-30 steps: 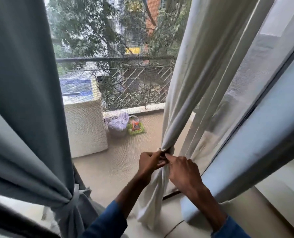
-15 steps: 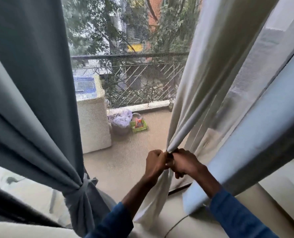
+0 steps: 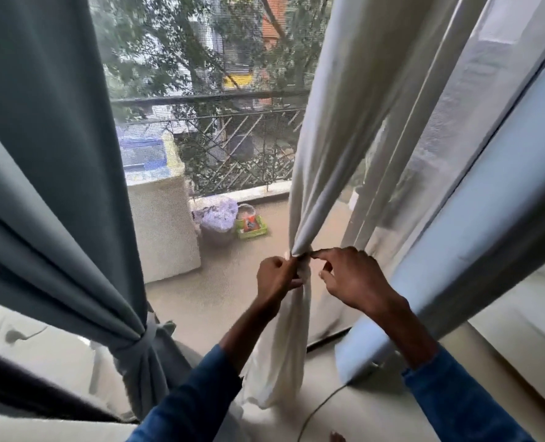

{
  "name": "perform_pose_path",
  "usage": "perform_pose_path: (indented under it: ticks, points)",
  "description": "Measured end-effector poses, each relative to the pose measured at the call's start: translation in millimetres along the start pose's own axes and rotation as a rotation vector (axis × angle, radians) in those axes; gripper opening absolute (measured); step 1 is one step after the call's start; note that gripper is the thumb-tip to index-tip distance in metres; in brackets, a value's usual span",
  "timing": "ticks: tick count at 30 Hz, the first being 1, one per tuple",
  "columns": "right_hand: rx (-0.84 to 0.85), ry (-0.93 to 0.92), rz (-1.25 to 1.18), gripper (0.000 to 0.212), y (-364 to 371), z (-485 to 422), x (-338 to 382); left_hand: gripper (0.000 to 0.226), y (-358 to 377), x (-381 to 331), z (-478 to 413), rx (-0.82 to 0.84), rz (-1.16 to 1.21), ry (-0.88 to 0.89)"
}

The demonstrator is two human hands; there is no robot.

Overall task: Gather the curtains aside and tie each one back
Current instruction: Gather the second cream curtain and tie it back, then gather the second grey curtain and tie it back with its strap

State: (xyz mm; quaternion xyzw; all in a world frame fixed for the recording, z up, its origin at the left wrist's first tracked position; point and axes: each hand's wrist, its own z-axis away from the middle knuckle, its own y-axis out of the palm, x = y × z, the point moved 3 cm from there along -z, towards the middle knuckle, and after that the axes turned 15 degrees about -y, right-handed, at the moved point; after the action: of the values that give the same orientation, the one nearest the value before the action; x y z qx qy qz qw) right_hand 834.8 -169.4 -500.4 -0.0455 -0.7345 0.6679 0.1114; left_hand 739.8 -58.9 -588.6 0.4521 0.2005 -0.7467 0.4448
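Observation:
A grey-blue curtain (image 3: 41, 173) hangs on the left, gathered and bound low down by a tie of the same cloth (image 3: 148, 338). A cream curtain (image 3: 325, 148) hangs at centre right, bunched into a narrow neck (image 3: 303, 250) with its loose tail (image 3: 283, 362) drooping below. My left hand (image 3: 276, 279) grips the bunched cloth just under the neck. My right hand (image 3: 350, 277) pinches the cloth or tie at the neck with thumb and forefinger. Whether a separate tie is there, I cannot make out.
Past the mesh screen lies a balcony with a white washing machine (image 3: 162, 231), a covered basket (image 3: 218, 218), a green box (image 3: 252, 226) and a metal railing (image 3: 232, 145). A sheer panel (image 3: 449, 129) and a pale blue curtain (image 3: 475, 224) hang right. A cable (image 3: 322, 406) runs along the floor.
My hands have drawn slightly apart at the cream curtain's neck; the right hand has lifted and now pinches with its fingertips. The view has shifted closer and a little left.

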Motion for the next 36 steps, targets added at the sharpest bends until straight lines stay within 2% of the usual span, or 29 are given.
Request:
perform_pose_path:
  ticks: [2, 5, 7, 10, 14, 16, 18, 24, 27, 32, 36]
  points:
    - [0.024, 0.043, -0.031, 0.038, 2.9, 3.5, -11.3, 0.040, -0.9, -3.1, 1.2, -0.066, -0.128, 0.070]
    - [0.036, 0.095, -0.144, 0.030, 13.0, 11.8, -22.4, 0.044, -2.7, -4.0, 12.4, -0.204, -0.516, 0.146]
    - [0.031, 0.108, -0.212, 0.024, 18.4, 16.4, -26.2, 0.054, 0.3, -2.5, 17.6, -0.135, -0.654, 0.159]
    - [-0.034, 0.159, -0.283, 0.015, 16.4, 21.5, -36.9, 0.056, 17.1, -2.9, 28.0, 0.058, -0.723, 0.196]
    - [-0.143, 0.235, -0.360, 0.011, -5.7, 29.8, -61.9, 0.052, 60.0, -11.4, 47.7, 0.205, -0.665, 0.223]
    - [-0.200, 0.249, -0.378, 0.009, -22.6, 36.8, -77.9, 0.056, 84.3, -18.8, 56.2, 0.230, -0.640, 0.288]
    - [-0.255, 0.249, -0.374, 0.009, -44.4, 47.9, -97.8, 0.049, 110.0, -31.3, 62.0, 0.238, -0.655, 0.389]
    - [-0.418, 0.199, -0.270, 0.015, -128.2, 84.7, -165.1, 0.033, 194.0, -92.8, 82.1, 0.188, -0.549, 0.555]
    - [-0.512, 0.135, -0.230, 0.015, -176.3, 100.1, -197.2, 0.028, 242.5, -131.7, 103.5, 0.208, -0.531, 0.734]
    - [-0.670, -0.055, -0.125, 0.013, -266.0, 134.7, -239.4, 0.030, 321.2, -200.8, 151.4, 0.144, -0.421, 0.954]
    - [-0.771, -0.158, -0.019, 0.012, -336.4, 160.7, -275.8, 0.046, 388.3, -256.6, 189.1, 0.013, -0.414, 1.081]
